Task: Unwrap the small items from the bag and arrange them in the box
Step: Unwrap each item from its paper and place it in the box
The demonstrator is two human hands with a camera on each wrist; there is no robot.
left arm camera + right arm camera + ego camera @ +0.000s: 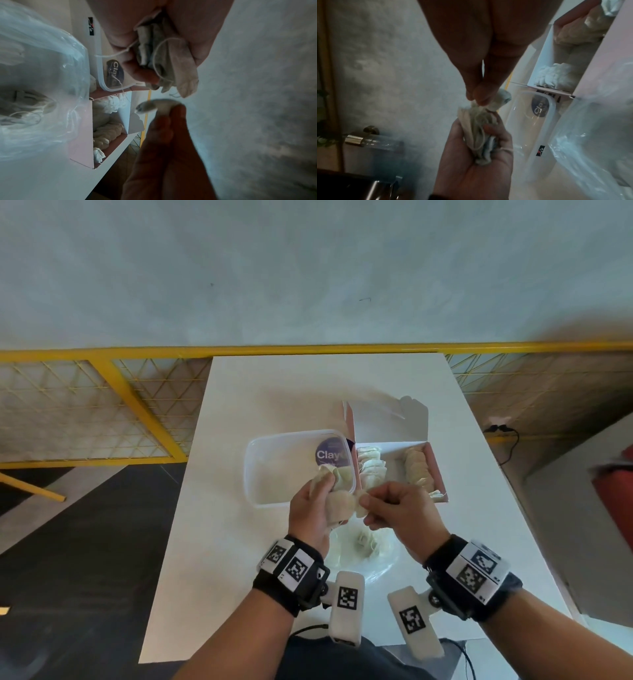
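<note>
Left hand [310, 510] clutches bunch of limp papery tea bags [164, 58], strings looping, visible only in wrist views. Right hand [399, 513] pinches one bag [500, 99] off bunch. Pink-sided box [440, 474], right, holds two rows. Clear plastic bag [363, 549] near; translucent tub [263, 467] left. White tabletop [239, 542], yellow mesh railing [113, 405] beyond.

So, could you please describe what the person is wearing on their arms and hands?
Both forearms are bare, no sleeves or gloves. The left wrist and right wrist each carry a black strap with white panels of black square-code markers, plus a white camera pod, also marked. Thin black cables trail below.
</note>
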